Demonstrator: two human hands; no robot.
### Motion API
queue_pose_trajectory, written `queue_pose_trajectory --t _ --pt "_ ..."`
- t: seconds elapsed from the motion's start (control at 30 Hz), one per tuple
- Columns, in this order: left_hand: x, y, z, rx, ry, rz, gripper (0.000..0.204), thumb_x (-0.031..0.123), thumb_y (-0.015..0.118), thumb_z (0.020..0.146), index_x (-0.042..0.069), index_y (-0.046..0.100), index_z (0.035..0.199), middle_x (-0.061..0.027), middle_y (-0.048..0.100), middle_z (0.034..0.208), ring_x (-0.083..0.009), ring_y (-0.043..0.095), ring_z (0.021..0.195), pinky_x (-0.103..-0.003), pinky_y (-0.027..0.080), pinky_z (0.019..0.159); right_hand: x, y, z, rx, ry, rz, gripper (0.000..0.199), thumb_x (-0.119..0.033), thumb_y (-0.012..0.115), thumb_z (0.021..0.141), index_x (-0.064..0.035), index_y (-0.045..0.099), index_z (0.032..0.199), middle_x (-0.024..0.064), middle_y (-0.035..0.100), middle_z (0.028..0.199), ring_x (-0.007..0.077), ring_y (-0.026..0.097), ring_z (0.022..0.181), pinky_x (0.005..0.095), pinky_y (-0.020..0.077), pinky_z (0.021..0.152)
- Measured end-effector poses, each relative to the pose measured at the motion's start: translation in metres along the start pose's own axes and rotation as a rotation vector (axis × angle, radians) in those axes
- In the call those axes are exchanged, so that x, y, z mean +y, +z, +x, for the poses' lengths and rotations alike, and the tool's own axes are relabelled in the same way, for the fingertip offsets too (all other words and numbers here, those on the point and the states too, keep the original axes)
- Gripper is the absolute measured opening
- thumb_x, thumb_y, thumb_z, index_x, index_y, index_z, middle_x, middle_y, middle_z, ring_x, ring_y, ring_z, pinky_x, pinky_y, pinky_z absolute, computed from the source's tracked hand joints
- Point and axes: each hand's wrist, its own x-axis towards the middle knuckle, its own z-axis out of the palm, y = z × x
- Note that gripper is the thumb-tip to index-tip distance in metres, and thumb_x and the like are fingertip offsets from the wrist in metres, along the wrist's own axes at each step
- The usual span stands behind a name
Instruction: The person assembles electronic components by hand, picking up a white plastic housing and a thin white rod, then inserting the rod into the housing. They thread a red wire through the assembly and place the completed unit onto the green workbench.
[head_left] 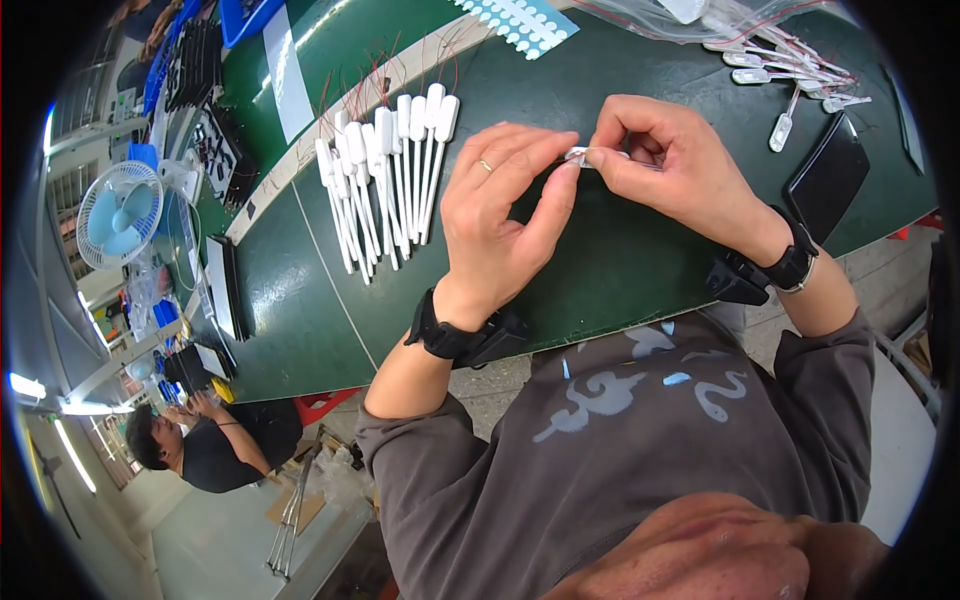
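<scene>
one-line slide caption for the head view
Both hands pinch a small white part over a green table.

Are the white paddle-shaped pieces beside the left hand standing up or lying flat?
Lying flat: the white paddle-shaped pieces rest side by side on the green table.

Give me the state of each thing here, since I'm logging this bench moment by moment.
Left hand: fingers pinched on one end of the small white piece.
Right hand: pinching the other end.
Small white piece: held above the green table, mostly hidden by fingers.
White sticks: laid side by side in a row on the table.
Loose wired pieces: heaped at the far right.
Desk fan: upright; spinning or not, unclear.
</scene>
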Motion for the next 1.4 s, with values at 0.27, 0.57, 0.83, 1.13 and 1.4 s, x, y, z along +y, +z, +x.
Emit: queue_pose_trajectory --t 0.27,0.57,0.83,1.13,1.4 --pt "0.013 0.000 -0.003 -0.069 -0.613 -0.566 0.018 0.007 0.071 0.088 0.002 0.073 0.105 -0.0088 0.072 0.093 -0.0175 0.065 0.086 -0.027 0.050 0.080 0.002 0.003 -0.002 0.033 -0.081 -0.070 0.013 -0.009 0.067 0.089 -0.0030 0.057 0.083 -0.0048 0.049 0.076 0.0029 0.035 0.061 0.0230 0.0284 0.053" --pt "0.014 0.011 -0.008 0.011 -0.380 -0.187 0.013 0.005 0.069 0.086 0.001 0.071 0.098 -0.0083 0.067 0.084 -0.0174 0.063 0.075 -0.028 0.050 0.068 0.003 0.006 -0.002 -0.005 -0.047 -0.047 0.014 -0.009 0.066 0.091 -0.0031 0.057 0.083 -0.0048 0.050 0.077 0.0024 0.036 0.061 0.0222 0.0291 0.053" --pt "0.005 -0.010 -0.003 -0.193 -0.455 -0.282 0.012 0.007 0.070 0.085 0.002 0.071 0.095 -0.0090 0.065 0.078 -0.0195 0.062 0.071 -0.031 0.050 0.064 0.006 0.002 0.002 -0.180 0.013 0.041 0.015 -0.013 0.063 0.097 -0.0035 0.057 0.087 -0.0041 0.053 0.075 0.0013 0.048 0.060 0.0180 0.0361 0.052" --pt "0.008 -0.029 -0.002 -0.470 -0.431 -0.300 0.014 0.012 0.070 0.087 0.003 0.071 0.098 -0.0083 0.068 0.076 -0.0187 0.063 0.064 -0.031 0.049 0.059 -0.010 -0.003 -0.003 -0.380 0.237 0.075 0.017 -0.015 0.064 0.096 -0.0030 0.058 0.086 -0.0027 0.055 0.073 0.0036 0.056 0.057 0.0178 0.0417 0.051" --pt "0.012 -0.046 0.012 -0.734 -0.527 -0.386 0.019 0.014 0.073 0.087 0.003 0.071 0.103 -0.0063 0.069 0.078 -0.0135 0.063 0.067 -0.029 0.050 0.062 -0.010 -0.014 0.005 -0.611 0.370 0.220 0.017 -0.018 0.065 0.096 -0.0041 0.060 0.086 -0.0030 0.055 0.072 0.0038 0.055 0.058 0.0197 0.0419 0.052"
